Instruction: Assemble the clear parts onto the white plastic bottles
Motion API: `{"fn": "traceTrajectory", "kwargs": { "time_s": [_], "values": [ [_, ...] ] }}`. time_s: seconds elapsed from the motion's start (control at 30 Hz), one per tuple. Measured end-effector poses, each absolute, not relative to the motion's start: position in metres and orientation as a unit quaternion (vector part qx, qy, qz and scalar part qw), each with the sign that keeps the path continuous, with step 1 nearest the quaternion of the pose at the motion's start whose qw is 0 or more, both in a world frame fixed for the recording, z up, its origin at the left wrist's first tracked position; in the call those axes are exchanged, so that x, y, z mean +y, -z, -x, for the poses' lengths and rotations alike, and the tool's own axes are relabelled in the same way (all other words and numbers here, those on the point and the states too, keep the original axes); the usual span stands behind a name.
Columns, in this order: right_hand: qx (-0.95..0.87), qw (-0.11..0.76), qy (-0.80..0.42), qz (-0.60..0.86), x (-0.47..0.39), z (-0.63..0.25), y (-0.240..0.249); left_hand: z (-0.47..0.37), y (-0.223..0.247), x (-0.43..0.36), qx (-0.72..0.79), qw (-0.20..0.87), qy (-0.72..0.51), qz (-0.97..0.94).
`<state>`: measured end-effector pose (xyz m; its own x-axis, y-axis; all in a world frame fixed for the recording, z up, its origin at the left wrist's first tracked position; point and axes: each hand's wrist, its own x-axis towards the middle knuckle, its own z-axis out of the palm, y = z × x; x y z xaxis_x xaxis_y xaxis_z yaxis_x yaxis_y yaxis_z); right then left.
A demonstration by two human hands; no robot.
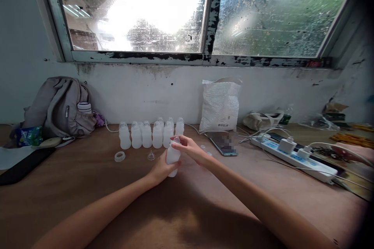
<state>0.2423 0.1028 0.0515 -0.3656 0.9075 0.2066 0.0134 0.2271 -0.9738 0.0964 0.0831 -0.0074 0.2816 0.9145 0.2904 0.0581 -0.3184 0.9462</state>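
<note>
A frosted white baby bottle (173,157) stands slightly tilted on the table in front of me. My left hand (159,169) is wrapped round its body. At the top, the fingers of my right hand (189,148) pinch the neck area, just below a clear nipple (177,139); they partly hide the collar. Behind, several similar baby bottles (136,136) stand upright in rows with clear tops. A loose clear nipple (151,156) sits left of my hands, and a white screw ring (119,156) lies farther left.
A smartphone (223,144) and small pale discs (203,146) lie to the right, before a white plastic bag (220,105). Farther right are a power strip (295,157) with cables and another person's hand (355,151). A grey backpack (58,105) and black object (26,165) are left.
</note>
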Motion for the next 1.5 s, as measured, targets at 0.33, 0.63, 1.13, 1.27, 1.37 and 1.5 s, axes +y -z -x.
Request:
{"fn": "traceTrajectory", "kwargs": {
  "time_s": [0.33, 0.63, 1.13, 1.27, 1.37, 1.5],
  "values": [
    [-0.620, 0.466, -0.531, 0.341, 0.101, -0.246, -0.060, -0.088, -0.019, 0.081, 0.433, 0.374, -0.437, -0.694],
    [-0.613, 0.341, -0.679, 0.214, 0.089, -0.248, -0.068, -0.090, -0.038, 0.060, 0.166, 0.786, -0.275, -0.528],
    [-0.558, 0.330, -0.745, 0.160, 0.084, -0.242, -0.062, -0.097, -0.031, 0.056, 0.162, 0.796, -0.277, -0.514],
    [-0.576, 0.322, -0.736, 0.151, 0.073, -0.239, -0.067, -0.099, -0.025, 0.053, 0.056, 0.858, -0.233, -0.454],
    [-0.583, 0.336, -0.706, 0.221, 0.070, -0.235, -0.064, -0.101, -0.022, 0.050, 0.115, 0.828, -0.261, -0.483],
    [-0.579, 0.365, -0.652, 0.327, 0.074, -0.229, -0.059, -0.105, -0.023, 0.049, 0.249, 0.724, -0.351, -0.539]
  ]
}}
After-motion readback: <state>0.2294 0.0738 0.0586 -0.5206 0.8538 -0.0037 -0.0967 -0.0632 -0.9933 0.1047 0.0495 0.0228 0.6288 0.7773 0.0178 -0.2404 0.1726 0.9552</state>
